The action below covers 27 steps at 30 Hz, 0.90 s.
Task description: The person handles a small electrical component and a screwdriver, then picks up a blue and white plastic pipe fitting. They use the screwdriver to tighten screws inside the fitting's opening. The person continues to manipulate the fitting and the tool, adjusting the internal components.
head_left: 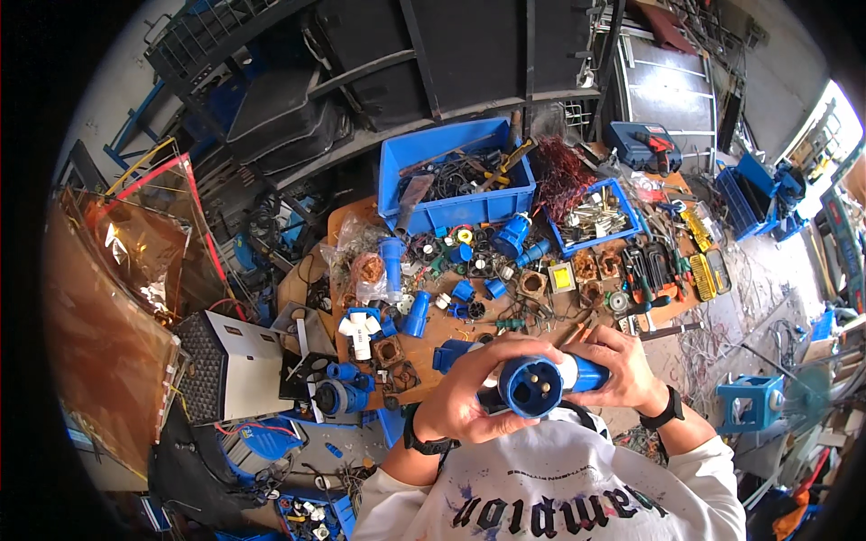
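A blue-and-white industrial plug adapter (pixel 519 397) is held up in front of my chest, its round blue mouth with brass-coloured pins facing up. My left hand (pixel 462 389) curls around the left side of that mouth, thumb below and fingers above. On the other side my right hand (pixel 629 368) is closed around a blue end that juts out to the right. Another blue end pokes out past my left fingers. On the table (pixel 419 383) beyond lie a white T-shaped plug body (pixel 359 332), a blue connector (pixel 416 314) and a larger blue socket (pixel 338 397).
A blue crate (pixel 460 206) of cables and tools stands at the back. Right of it are a shallow blue tray (pixel 595 245) of metal parts, a red drill (pixel 657 146) and several hand tools (pixel 651 270). A blue stool (pixel 751 401) stands at the right; brownish sheeting (pixel 117 343) rises at left.
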Motion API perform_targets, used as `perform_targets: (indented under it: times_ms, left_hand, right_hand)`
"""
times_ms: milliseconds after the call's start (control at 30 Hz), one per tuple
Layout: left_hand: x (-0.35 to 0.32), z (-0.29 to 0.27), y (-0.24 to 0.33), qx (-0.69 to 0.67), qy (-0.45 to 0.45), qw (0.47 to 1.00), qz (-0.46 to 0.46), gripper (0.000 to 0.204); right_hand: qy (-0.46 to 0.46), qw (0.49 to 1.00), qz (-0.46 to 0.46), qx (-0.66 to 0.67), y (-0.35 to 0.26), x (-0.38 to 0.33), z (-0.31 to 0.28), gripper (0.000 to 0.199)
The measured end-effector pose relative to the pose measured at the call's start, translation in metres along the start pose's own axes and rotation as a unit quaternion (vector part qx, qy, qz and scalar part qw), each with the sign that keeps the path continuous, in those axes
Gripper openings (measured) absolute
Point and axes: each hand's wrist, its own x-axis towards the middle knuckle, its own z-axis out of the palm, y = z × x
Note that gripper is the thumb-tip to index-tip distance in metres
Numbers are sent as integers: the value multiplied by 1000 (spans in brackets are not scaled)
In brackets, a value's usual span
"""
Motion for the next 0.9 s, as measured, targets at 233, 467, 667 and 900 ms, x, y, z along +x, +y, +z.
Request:
perform_targets:
  times_ms: [233, 467, 667, 900]
  left_hand:
    - [4, 9, -1, 28, 15, 998, 51, 62]
    - [8, 17, -1, 48, 30, 997, 57, 63]
    - [6, 20, -8, 41, 26, 997, 64, 67]
    - [8, 20, -12, 45, 33, 995, 80, 66]
  right_hand:
    - [-3, 1000, -7, -29, 3, -1, 1, 57]
    - [7, 999, -13, -33, 2, -3, -3, 57]
    - [9, 999, -12, -36, 1, -4, -4, 56]
    - [8, 1000, 1, -26, 3, -4, -3, 55]
